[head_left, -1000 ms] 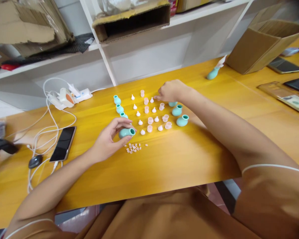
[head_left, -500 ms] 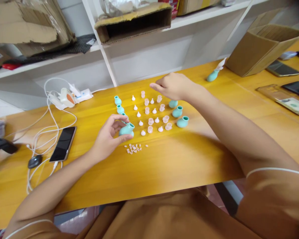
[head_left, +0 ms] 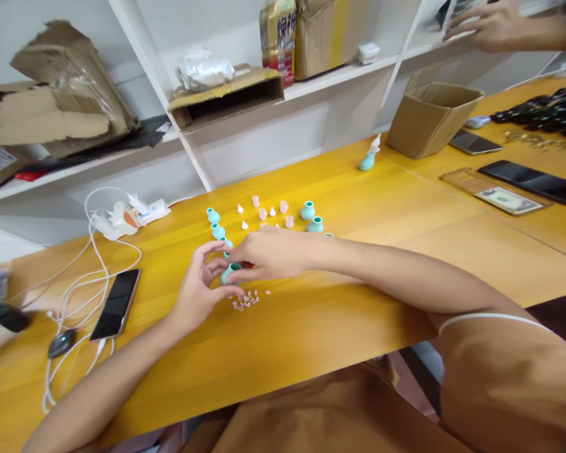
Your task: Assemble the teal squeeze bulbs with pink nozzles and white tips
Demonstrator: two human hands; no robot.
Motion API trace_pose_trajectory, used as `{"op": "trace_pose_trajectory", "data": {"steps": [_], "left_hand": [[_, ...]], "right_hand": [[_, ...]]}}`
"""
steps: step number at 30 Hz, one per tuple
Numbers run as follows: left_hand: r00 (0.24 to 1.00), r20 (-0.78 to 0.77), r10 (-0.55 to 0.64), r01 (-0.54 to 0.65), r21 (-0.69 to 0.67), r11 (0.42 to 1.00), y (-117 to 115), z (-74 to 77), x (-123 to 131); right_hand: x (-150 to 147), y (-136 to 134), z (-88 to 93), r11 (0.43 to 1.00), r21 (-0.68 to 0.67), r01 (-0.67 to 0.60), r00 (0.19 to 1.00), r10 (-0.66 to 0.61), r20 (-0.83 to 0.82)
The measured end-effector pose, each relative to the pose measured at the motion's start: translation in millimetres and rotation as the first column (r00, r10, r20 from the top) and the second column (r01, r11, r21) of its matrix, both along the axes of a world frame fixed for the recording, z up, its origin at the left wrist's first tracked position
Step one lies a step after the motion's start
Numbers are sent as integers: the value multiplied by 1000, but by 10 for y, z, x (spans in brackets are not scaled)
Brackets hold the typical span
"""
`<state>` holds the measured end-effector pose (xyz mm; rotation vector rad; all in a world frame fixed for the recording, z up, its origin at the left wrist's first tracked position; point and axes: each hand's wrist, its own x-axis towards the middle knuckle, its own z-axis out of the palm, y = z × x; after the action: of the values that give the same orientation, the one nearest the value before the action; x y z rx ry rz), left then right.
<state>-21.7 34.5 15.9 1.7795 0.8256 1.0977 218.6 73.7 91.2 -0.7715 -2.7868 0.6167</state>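
My left hand (head_left: 199, 284) is curled round a small teal bulb (head_left: 228, 272) just above the yellow table (head_left: 339, 314). My right hand (head_left: 270, 253) has come across and pinches at the bulb's mouth with closed fingers; what it holds is hidden. Behind the hands stand rows of more teal bulbs (head_left: 307, 210), white cone tips (head_left: 240, 208) and pink caps (head_left: 283, 206). A heap of tiny pink pieces (head_left: 246, 301) lies just in front of the hands.
A black phone (head_left: 116, 304), white cables (head_left: 92, 251), a power strip (head_left: 129, 214) and a mouse (head_left: 61, 343) lie at the left. A finished teal piece (head_left: 368, 157), a cardboard box (head_left: 431, 116) and phones (head_left: 532, 181) sit at the right. Another person's hand (head_left: 490, 25) reaches on the shelf.
My right hand left the back rows and came forward to the bulb in my left hand. The view has tilted up and now shows more of the shelf and another person's hand.
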Motion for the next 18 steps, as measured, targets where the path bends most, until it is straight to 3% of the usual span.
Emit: {"op": "trace_pose_trajectory", "data": {"steps": [3,5,7,9,12,15,18], "left_hand": [[996,-69,52,-42,140,989,-11,36,-35],[989,-78,129,-107,235,966,34,87,-90],[965,-69,253,-228,257,939,141,136,-178],[897,-121,426,-391,235,890,310,149,-298],[771,-244,589,-537,249,806,623,61,-513],[697,-278,661,-608,258,751,906,-114,-720],[658,-284,697,-645,265,717,1079,-278,-880]], "right_hand": [[84,59,98,993,98,73,997,-73,1],[272,195,215,960,184,209,977,-214,6],[552,416,318,881,262,393,907,-419,48],[852,688,351,750,341,566,770,-629,107],[1182,1073,237,628,368,686,590,-776,225],[1295,1319,25,632,303,713,523,-768,370],[1283,1428,-148,677,235,698,548,-716,434]]}}
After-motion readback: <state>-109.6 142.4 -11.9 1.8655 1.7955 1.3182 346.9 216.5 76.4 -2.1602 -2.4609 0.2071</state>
